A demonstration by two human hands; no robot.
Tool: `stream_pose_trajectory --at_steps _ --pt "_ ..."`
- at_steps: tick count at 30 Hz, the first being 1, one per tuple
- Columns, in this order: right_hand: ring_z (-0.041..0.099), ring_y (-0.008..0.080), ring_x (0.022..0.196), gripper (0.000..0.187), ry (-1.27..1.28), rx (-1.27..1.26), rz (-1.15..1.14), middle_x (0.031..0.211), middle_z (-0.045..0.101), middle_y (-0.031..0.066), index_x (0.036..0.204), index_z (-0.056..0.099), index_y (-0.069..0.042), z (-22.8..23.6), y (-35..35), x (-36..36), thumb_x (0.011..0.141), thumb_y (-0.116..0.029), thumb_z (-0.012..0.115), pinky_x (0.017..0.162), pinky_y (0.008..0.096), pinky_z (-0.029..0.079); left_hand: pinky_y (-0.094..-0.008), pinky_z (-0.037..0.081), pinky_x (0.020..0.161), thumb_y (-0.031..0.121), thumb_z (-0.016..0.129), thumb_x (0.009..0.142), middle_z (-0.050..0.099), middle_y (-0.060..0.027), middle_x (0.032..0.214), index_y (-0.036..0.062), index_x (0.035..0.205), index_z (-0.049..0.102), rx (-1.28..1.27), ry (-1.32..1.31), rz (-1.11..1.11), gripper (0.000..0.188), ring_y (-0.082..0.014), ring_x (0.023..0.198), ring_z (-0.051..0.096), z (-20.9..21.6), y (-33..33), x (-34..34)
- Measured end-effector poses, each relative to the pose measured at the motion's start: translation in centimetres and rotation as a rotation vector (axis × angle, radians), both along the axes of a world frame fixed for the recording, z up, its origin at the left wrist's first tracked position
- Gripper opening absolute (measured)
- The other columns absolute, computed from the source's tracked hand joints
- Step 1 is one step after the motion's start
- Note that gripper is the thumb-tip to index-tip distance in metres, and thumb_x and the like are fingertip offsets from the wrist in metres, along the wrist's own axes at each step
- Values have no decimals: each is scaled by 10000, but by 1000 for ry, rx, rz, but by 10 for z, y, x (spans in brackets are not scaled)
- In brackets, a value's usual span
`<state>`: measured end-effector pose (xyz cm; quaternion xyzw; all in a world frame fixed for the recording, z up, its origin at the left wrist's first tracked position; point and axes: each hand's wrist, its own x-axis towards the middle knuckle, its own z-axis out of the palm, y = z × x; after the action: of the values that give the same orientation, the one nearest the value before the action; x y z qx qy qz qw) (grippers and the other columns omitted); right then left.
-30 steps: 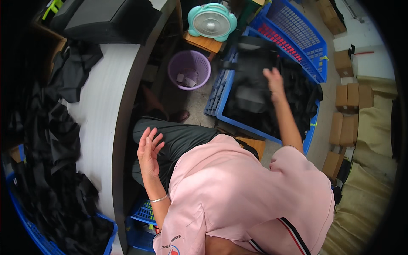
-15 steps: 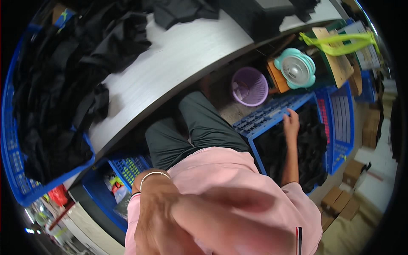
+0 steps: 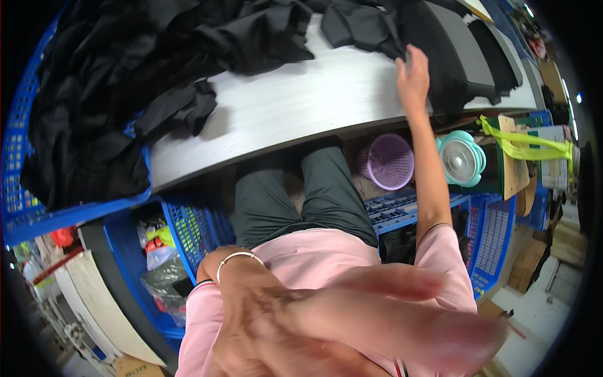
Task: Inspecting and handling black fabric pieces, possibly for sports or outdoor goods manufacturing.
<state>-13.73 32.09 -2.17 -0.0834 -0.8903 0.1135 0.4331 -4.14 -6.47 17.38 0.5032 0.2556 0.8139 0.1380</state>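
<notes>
The right arm stretches straight out to the desk (image 3: 270, 100), its hand (image 3: 414, 80) loosely open, thumb apart from the fingers. Its fingertips are at the black cloth (image 3: 361, 30) lying there, beside a grey-topped dark stack (image 3: 447, 81); contact is unclear. The left hand (image 3: 276, 330), blurred, is raised before the chest, fingers extended rightward, holding nothing visible.

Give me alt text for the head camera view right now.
A person's right hand is over a pale table beside black fabric, while their left hand, bracelet at the wrist, looms blurred near the camera. A purple basket and turquoise fan are off the table.
</notes>
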Motion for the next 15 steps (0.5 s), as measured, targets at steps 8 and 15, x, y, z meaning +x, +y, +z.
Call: stream_pose_trajectory --at_steps 8,15 --pt "676 440 918 342 -246 -206 -137 926 701 251 1060 682 14 -17 10 -58 924 -298 658 817 477 505 -483 343 1137 538 494 1001 416 -247 1515 49 1341 584 110 7 -19 602 -369 1414 398 5 -17 -11" --pt "541 296 776 306 -159 -356 -18 820 581 170 840 575 41 0 -116 38 908 -236 686 717 417 450 -468 328 1147 486 515 1013 414 -224 1522 67 1303 620 -160 -122 27 520 -358 1420 390 -58 2 -48"
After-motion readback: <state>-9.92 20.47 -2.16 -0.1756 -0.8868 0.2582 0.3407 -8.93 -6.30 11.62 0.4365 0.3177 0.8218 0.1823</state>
